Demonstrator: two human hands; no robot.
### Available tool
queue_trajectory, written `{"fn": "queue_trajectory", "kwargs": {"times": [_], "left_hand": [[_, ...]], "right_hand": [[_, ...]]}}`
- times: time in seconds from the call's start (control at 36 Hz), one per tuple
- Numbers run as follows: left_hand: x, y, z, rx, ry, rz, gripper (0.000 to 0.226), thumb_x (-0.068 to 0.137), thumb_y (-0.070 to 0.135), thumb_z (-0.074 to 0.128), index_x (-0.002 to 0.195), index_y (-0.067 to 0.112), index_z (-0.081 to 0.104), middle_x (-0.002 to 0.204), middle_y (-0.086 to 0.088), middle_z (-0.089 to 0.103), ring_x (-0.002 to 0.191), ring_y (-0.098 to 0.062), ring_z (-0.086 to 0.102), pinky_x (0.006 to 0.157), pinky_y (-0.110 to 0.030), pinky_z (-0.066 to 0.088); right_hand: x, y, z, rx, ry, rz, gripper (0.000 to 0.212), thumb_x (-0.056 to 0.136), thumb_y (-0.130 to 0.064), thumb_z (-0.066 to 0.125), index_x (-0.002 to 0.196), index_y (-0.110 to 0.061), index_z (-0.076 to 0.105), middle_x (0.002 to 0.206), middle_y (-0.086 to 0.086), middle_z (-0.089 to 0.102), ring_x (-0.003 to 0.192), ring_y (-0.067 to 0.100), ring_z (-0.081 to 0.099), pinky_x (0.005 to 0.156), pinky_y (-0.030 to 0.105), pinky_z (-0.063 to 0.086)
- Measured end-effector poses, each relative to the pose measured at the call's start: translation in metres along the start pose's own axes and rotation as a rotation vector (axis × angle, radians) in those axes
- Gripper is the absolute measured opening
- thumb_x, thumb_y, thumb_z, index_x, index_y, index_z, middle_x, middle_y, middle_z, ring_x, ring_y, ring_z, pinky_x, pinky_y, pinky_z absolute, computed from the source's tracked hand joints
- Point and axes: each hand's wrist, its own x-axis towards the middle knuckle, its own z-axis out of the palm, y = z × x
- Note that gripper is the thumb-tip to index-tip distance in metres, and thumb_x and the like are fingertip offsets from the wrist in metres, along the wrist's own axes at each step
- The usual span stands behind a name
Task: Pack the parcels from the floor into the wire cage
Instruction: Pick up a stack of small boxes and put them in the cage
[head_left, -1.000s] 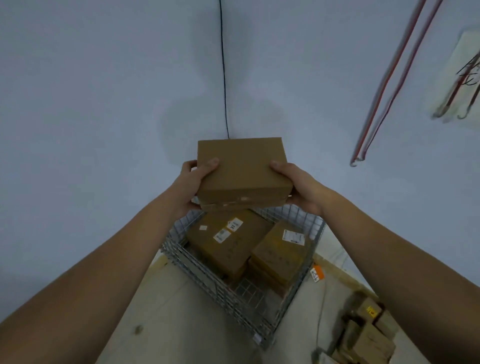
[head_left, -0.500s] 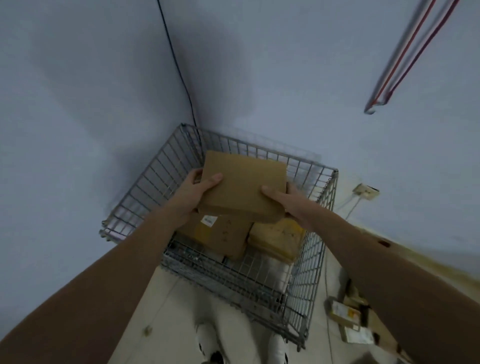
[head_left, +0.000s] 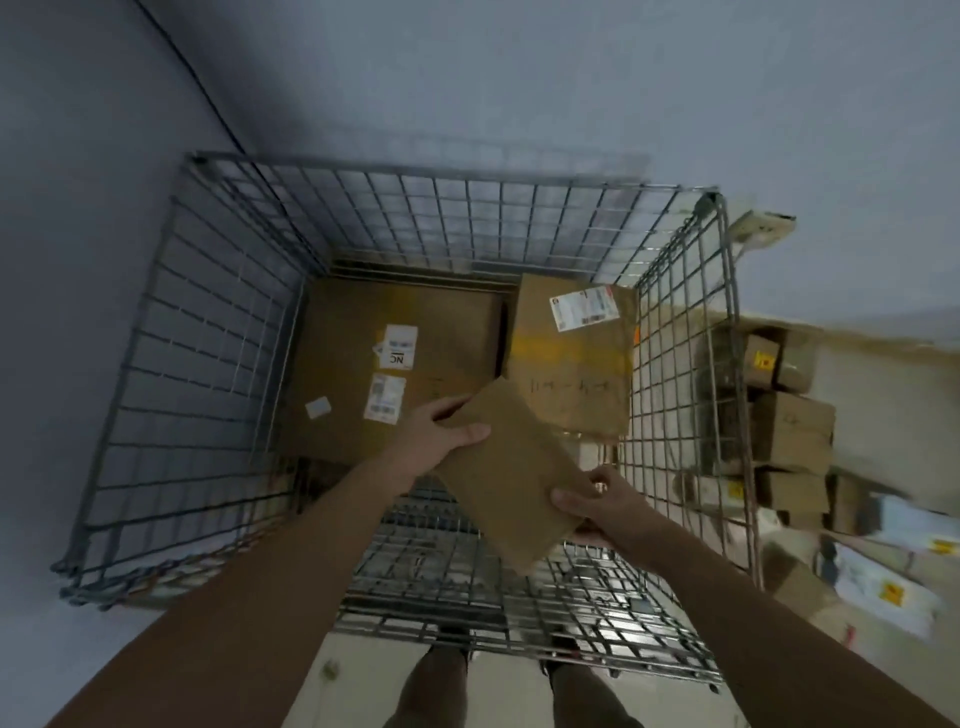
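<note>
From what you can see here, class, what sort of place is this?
Probably a parcel sorting or storage room. A wire cage holds labelled cardboard parcels, more boxes lie on the floor beside it, and the walls are bare.

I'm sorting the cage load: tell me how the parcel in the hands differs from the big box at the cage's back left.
The held parcel is plain, with no label showing; the big box carries several white labels. The held parcel looks smaller and narrower. It is tilted, gripped by the left hand and right hand; the big box lies flat. Both are brown cardboard.
</note>
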Motion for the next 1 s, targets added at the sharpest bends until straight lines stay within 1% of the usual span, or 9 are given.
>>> {"fn": "queue_trajectory", "kwargs": {"times": [0.14,0.33,0.44,0.53,0.61,0.75,0.83,0.92,1.0], "left_hand": [[0.078,-0.079,0.035,0.036,0.128,-0.053,0.059,0.070,0.042,0.093,0.118,0.028,0.062,0.130,-0.001,0.057,0.108,-0.016,0.062,0.083,-0.028,0.054],[0.149,-0.182,0.090,-0.225,0.369,-0.252,0.143,0.038,0.052,0.103,0.155,0.023,0.026,0.143,0.001,0.047,0.126,-0.023,0.053,0.108,-0.047,0.049],[0.183,-0.228,0.110,-0.317,0.404,-0.314,0.120,0.038,0.054,0.103,0.134,0.009,0.047,0.127,-0.005,0.063,0.110,-0.021,0.066,0.098,-0.045,0.056],[0.200,-0.244,0.117,-0.330,0.315,-0.325,0.091,0.048,0.050,0.101,0.122,0.016,0.059,0.111,-0.004,0.074,0.095,-0.024,0.074,0.084,-0.049,0.062],[0.214,-0.255,0.124,-0.330,0.173,-0.270,0.060,0.075,0.025,0.091,0.127,0.014,0.064,0.114,-0.005,0.075,0.096,-0.024,0.075,0.086,-0.050,0.062],[0.238,-0.272,0.126,-0.162,0.181,-0.230,0.041,0.090,0.017,0.078,0.129,0.013,0.064,0.121,-0.004,0.072,0.102,-0.020,0.071,0.080,-0.034,0.060],[0.247,-0.274,0.122,-0.009,0.284,-0.224,0.008,0.090,0.018,0.077,0.097,0.015,0.074,0.106,-0.009,0.077,0.093,-0.024,0.072,0.081,-0.035,0.059],[0.250,-0.274,0.126,0.121,0.505,-0.234,0.031,0.081,0.033,0.084,0.060,0.018,0.067,0.076,-0.011,0.074,0.074,-0.028,0.072,0.070,-0.038,0.059],[0.253,-0.270,0.131,0.163,0.569,-0.280,0.045,0.084,0.040,0.079,0.052,0.019,0.056,0.065,-0.006,0.067,0.071,-0.029,0.070,0.069,-0.035,0.058]], "right_hand": [[0.070,0.061,-0.006,-0.144,-0.030,0.169,0.082,0.060,-0.032,0.090,0.125,-0.010,0.046,0.115,0.014,0.067,0.094,0.032,0.074,0.083,0.049,0.062],[0.158,0.136,-0.019,-0.490,-0.125,0.243,0.088,0.088,-0.047,0.075,0.147,-0.006,0.026,0.122,0.015,0.067,0.077,0.021,0.070,0.060,0.030,0.058],[0.195,0.171,-0.020,-0.719,-0.138,0.222,0.068,0.095,-0.052,0.063,0.139,-0.005,0.041,0.110,0.008,0.064,0.078,0.013,0.061,0.063,0.025,0.051],[0.217,0.191,-0.027,-0.763,-0.145,0.194,0.064,0.094,-0.060,0.058,0.137,-0.013,0.053,0.115,0.008,0.067,0.092,0.017,0.063,0.082,0.028,0.053],[0.232,0.203,-0.031,-0.826,-0.086,0.189,0.055,0.097,-0.059,0.055,0.129,-0.014,0.059,0.100,0.005,0.066,0.086,0.019,0.062,0.063,0.020,0.043],[0.259,0.217,-0.025,-0.862,0.006,0.201,0.059,0.098,-0.061,0.049,0.125,-0.010,0.062,0.105,0.013,0.070,0.096,0.028,0.067,0.079,0.032,0.051],[0.279,0.218,-0.020,-0.850,0.050,0.207,0.057,0.098,-0.059,0.051,0.123,-0.008,0.063,0.099,0.011,0.068,0.088,0.027,0.066,0.072,0.030,0.048],[0.298,0.217,-0.017,-0.863,0.072,0.203,0.053,0.100,-0.053,0.052,0.118,-0.004,0.061,0.101,0.014,0.071,0.090,0.031,0.069,0.065,0.030,0.047],[0.307,0.213,-0.016,-0.912,0.108,0.183,0.051,0.100,-0.056,0.051,0.105,-0.006,0.064,0.076,0.005,0.063,0.070,0.021,0.064,0.054,0.027,0.042]]}}
